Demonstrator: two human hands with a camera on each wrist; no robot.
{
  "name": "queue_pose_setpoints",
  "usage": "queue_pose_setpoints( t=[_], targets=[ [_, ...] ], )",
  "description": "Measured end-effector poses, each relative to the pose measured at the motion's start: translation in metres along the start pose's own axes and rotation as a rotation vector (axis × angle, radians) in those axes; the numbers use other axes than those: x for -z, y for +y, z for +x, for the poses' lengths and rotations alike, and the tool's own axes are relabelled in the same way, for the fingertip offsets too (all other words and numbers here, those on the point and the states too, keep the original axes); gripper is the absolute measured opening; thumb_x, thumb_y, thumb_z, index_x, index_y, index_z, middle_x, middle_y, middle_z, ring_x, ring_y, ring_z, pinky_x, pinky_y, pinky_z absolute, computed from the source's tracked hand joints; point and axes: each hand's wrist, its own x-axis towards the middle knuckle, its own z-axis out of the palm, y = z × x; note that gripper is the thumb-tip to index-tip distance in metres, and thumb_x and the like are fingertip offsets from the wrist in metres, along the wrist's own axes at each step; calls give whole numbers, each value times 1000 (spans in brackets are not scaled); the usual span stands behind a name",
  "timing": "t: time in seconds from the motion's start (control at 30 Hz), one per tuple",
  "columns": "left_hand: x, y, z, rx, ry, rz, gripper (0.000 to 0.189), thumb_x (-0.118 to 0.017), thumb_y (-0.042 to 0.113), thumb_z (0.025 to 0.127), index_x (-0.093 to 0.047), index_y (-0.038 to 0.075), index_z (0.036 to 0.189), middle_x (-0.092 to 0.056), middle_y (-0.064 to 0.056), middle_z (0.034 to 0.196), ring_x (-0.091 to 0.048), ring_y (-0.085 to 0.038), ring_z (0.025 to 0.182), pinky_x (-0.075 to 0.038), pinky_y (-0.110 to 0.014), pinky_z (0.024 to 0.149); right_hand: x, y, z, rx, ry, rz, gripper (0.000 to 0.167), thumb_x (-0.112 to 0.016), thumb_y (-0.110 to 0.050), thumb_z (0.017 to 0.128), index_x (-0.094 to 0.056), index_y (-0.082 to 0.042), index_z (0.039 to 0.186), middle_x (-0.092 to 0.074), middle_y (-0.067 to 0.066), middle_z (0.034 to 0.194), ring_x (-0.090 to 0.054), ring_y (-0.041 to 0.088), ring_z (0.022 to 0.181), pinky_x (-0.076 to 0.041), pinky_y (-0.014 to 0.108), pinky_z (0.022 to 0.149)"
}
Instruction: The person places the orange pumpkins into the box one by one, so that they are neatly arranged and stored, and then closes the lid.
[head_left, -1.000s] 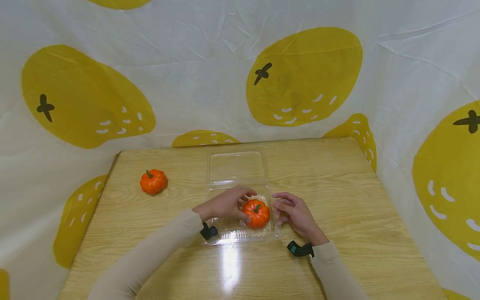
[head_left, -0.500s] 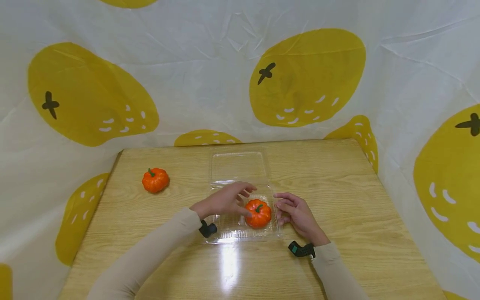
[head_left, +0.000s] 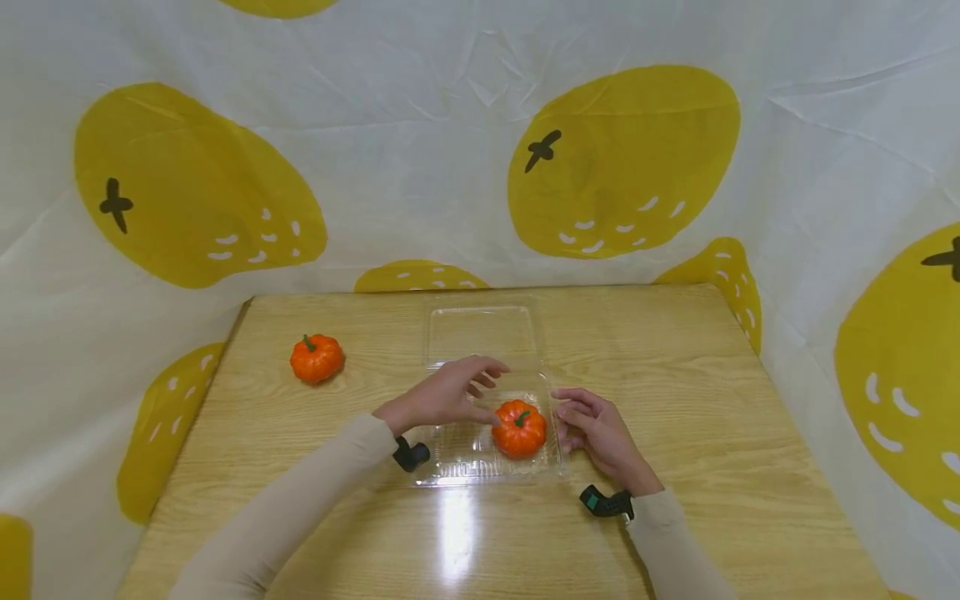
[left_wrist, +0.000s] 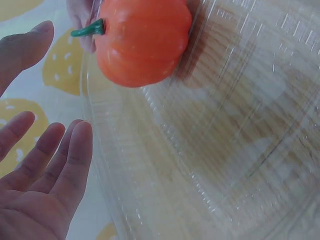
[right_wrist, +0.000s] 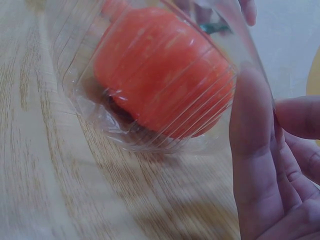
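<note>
An orange toy pumpkin point(head_left: 519, 432) with a green stem sits in the right part of a clear plastic clamshell container point(head_left: 468, 471). The container's lid point(head_left: 483, 333) lies folded back, away from the person. My left hand point(head_left: 444, 395) hovers over the base to the left of the pumpkin, fingers spread and relaxed. In the left wrist view, a gap shows between those fingers and the pumpkin point(left_wrist: 142, 42). At the container's right edge, my right hand point(head_left: 600, 429) pinches the rim between thumb and fingers, seen close up in the right wrist view.
Another orange toy pumpkin point(head_left: 317, 359) stands at the back left of the wooden table point(head_left: 675, 367). A white cloth point(head_left: 420, 183) with large yellow fruit prints hangs behind the table and along its sides.
My left hand has loosened from around the pumpkin and drawn slightly back to the left and up. The pumpkin stays in the container. My right hand keeps its place at the rim.
</note>
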Motion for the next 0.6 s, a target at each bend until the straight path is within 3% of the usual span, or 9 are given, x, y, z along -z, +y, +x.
queue_pose_setpoints(
  t=[0.33, 0.6],
  targets=[
    [16, -2, -9, 16, 46, -23, 76, -86, 22, 87, -48, 10, 151, -55, -16, 148, -61, -35, 131, -57, -47, 106, 0, 1, 0, -15, 2, -6, 38, -62, -13, 104, -52, 5, 136, -70, -6, 84, -64, 8, 65, -59, 22, 54],
    [33, -5, -19, 15, 124, 6, 74, -86, 21, 86, -49, 9, 150, -58, -13, 146, -63, -34, 130, -58, -42, 104, 0, 1, 1, -19, 11, -19, 33, -62, -15, 104, -56, 0, 133, -70, -7, 84, -64, 8, 66, -58, 22, 55]
  ],
)
